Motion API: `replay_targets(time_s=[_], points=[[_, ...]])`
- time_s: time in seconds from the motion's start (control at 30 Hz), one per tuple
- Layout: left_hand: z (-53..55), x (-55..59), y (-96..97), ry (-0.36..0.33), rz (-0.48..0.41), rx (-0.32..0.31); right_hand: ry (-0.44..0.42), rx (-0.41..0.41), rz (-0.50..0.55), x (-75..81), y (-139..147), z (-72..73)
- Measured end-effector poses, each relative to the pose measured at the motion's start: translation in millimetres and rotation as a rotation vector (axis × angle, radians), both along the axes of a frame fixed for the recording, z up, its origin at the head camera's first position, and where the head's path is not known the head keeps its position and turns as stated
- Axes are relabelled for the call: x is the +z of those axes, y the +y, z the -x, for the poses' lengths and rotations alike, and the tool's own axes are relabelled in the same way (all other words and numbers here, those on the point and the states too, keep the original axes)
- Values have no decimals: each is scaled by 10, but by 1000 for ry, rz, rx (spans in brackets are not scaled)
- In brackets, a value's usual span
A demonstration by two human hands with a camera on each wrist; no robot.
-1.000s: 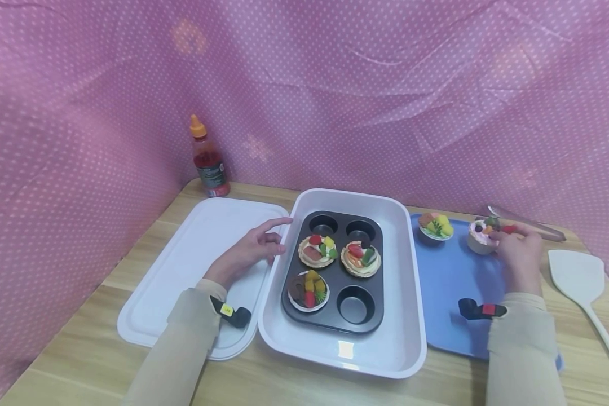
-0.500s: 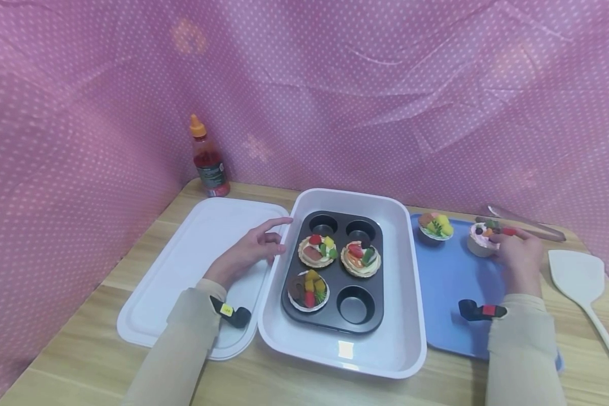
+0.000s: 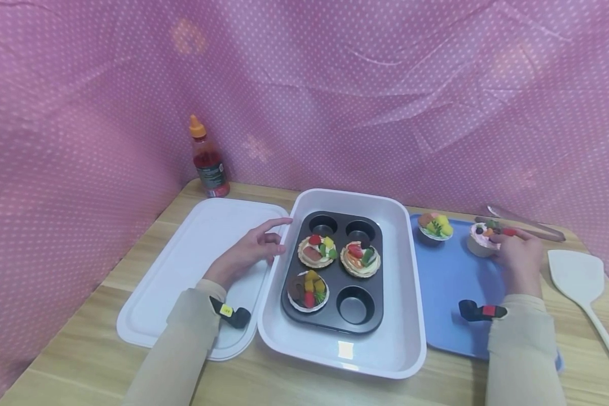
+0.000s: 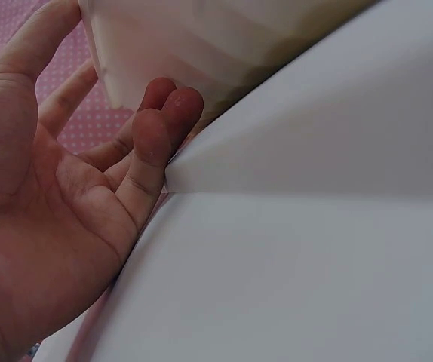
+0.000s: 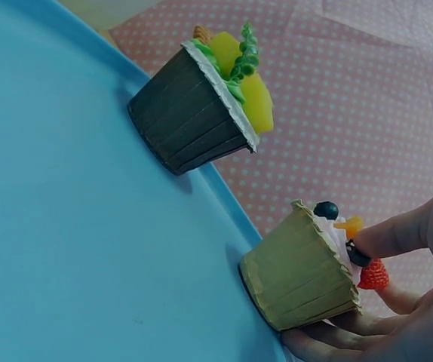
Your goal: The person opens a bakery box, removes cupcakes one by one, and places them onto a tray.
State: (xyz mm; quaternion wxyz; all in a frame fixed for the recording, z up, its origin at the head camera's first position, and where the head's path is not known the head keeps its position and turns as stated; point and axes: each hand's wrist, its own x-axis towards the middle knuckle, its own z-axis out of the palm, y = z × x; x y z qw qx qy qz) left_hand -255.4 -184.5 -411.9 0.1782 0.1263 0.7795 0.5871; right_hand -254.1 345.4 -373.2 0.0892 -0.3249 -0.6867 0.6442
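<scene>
Pink-topped cupcake (image 5: pixel 299 275): right of the white bin (image 3: pixel 380 355), at the blue tray (image 3: pixel 457 287) (whether the base touches it is hard to judge).
Right hand (image 3: pixel 519 256): fingers and thumb gripping that cupcake.
Left hand (image 3: pixel 251 248): at the bin's left rim, grasping nothing, index finger extended, others loosely bent.
Dark-cased cupcake (image 5: pixel 190 113): just right of the bin, upright.
Muffin tin (image 3: pixel 337 285): inside the bin, three fruit-topped tarts (image 3: pixel 361 260) seated.
White lid (image 3: pixel 182 276): left of the bin.
Tongs (image 3: pixel 543 228), spatula (image 3: pixel 578 273): well right of the bin.
</scene>
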Motion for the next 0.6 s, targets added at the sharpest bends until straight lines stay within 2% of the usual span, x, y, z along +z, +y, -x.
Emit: replay_targets(time_s=[0.27, 0.33, 0.47, 0.6], points=[[5, -4, 0, 7, -9, -1, -13, -8, -28, 24, 6, -11], [4, -2, 1, 7, -8, 1, -36, 9, -100, 37, 10, -20], [-1, 5, 0, 2, -9, 3, -55, 7, -166, 73, 17, -32], [-7, 15, -4, 2, -12, -2, -51, -13, -159, 133, 12, -53]])
